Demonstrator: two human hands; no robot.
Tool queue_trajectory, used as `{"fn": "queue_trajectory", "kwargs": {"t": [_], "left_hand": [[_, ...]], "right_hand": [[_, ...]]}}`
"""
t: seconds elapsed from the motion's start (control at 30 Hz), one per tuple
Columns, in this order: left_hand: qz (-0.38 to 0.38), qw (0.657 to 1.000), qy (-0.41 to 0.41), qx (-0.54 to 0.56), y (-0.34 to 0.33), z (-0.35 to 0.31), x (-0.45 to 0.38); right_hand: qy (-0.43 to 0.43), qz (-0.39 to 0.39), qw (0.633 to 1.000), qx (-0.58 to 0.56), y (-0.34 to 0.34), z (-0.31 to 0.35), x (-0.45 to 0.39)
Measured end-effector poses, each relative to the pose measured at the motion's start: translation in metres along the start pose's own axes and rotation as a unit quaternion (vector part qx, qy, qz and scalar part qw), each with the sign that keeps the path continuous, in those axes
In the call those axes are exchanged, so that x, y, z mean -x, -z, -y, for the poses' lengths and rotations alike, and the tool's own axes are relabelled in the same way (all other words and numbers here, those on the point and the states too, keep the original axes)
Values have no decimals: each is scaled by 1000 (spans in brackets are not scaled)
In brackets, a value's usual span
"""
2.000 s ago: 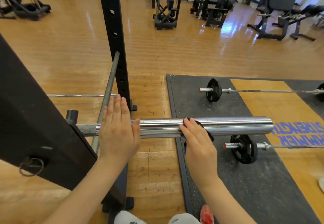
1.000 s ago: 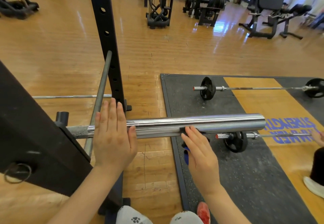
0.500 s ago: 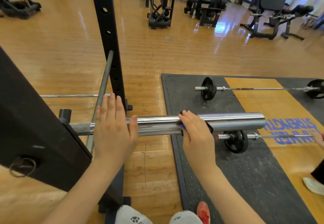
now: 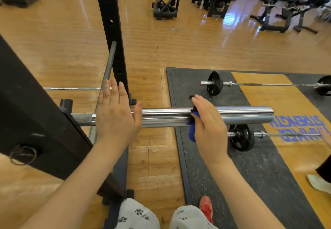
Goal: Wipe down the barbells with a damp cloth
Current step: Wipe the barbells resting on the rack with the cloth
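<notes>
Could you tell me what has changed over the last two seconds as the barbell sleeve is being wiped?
The right hand has worked the blue cloth round the chrome sleeve: on top two seconds ago, down the near side a second ago, and now back over the top with its fingers reaching past the far edge. It stayed at about the same spot along the sleeve. The left hand has stayed flat on the sleeve's inner end, and the bar remains in the rack.

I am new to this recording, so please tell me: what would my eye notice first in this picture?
First, the shiny barbell sleeve crossing the middle of the view. The right hand presses a blue cloth onto it, while the left hand lies flat on the sleeve near the black rack. Behind, two loaded barbells lie on the dark mat.
</notes>
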State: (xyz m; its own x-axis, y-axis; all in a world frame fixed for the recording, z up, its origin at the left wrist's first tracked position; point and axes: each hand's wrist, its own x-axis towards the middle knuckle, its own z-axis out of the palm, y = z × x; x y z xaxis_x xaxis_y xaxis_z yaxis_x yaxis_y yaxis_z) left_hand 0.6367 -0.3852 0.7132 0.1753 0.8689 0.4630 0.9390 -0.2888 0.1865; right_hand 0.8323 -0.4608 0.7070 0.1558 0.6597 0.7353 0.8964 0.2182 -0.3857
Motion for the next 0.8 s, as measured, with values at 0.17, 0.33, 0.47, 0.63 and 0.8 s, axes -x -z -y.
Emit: {"fn": "queue_trajectory", "kwargs": {"t": [0.17,0.33,0.47,0.63,0.8], "left_hand": [[14,999,-10,34,4,4,10],[-18,997,-28,64,1,7,40],[-34,997,-35,57,-4,7,37],[-7,999,-36,17,-1,6,30],[57,998,-23,7,7,5,12]], "right_hand": [[-7,11,999,45,-21,7,18],[35,17,997,59,-10,0,42],[15,34,998,43,1,4,55],[-27,2,1000,11,5,13,26],[-27,23,998,52,-12,16,-11]]}}
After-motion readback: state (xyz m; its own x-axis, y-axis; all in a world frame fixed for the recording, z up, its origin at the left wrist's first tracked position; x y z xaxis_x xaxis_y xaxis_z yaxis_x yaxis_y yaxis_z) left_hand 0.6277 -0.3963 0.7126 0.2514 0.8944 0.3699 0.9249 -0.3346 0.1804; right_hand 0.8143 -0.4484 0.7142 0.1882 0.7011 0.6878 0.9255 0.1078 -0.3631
